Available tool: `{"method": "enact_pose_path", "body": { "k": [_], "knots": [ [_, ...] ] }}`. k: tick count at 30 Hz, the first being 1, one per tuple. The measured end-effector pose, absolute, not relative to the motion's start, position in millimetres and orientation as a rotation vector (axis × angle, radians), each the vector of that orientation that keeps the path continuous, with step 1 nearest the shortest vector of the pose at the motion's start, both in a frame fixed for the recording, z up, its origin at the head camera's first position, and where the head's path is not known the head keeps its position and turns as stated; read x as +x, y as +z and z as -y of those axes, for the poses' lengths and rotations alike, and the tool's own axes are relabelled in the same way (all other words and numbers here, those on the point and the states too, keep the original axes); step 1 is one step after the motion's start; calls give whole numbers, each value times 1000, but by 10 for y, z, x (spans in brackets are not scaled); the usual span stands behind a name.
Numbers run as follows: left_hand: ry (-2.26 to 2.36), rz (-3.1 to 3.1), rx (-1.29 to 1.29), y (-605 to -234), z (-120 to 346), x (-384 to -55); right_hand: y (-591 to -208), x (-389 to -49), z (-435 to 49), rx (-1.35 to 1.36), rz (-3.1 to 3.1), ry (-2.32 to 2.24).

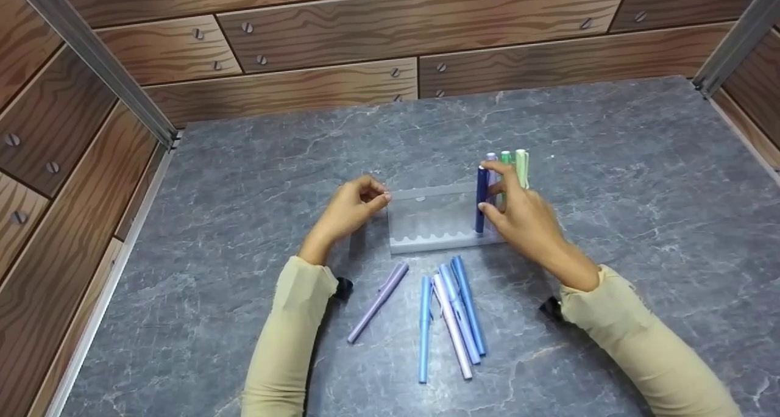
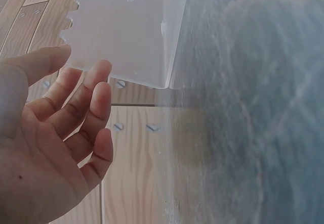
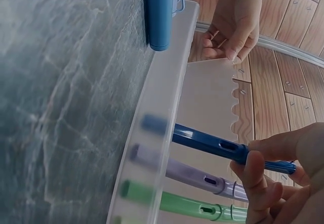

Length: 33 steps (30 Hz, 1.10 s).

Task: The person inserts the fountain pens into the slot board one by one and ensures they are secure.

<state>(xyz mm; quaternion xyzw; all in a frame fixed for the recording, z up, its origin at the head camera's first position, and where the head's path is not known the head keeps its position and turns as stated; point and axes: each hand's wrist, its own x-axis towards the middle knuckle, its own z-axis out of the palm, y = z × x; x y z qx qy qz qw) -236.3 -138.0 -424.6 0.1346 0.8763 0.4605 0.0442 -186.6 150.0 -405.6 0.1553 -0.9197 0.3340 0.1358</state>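
Rack (image 1: 432,219), translucent, row of notches along its edges; on the middle of the worktop (image 1: 292,155), well apart from the left, right and far edges. A broad stretch of surface lies between it and the far edge, with wide strips to either side.

Dark blue pen (image 1: 480,206), upright in the rack, lower end in the base. Right hand (image 1: 525,216): thumb and fingers pinching this pen. Left hand (image 1: 352,206): thumb and finger pinching the rack's upper left corner, other fingers loosely bent.

Lilac pen (image 1: 492,157), green pen (image 1: 505,156) and pale green pen (image 1: 521,164), upright in the rack, to the right of the dark blue one.

Loose pens, five: a purple pen (image 1: 379,302) slanting alone; four in blues and pale lilac (image 1: 452,327) grouped beside it, on the near side of the rack, between the sleeves.

Worktop finish: grey, marble-veined. Walls (image 1: 341,33): wood-plank pattern with screw heads. Grey metal posts (image 1: 100,57) at the far left and far right corners.
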Motion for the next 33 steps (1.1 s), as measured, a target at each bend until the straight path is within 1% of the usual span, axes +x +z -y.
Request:
{"method": "enact_pose_path", "body": {
  "k": [21, 33],
  "knots": [
    [1400, -2677, 403, -4244, 1386, -2349, -4059, -1874, -1491, 467, 2666, 910],
    [1418, -2673, 406, -4245, 1380, -2358, -4028, -1957, -1517, 492, 2643, 845]
  ]
}}
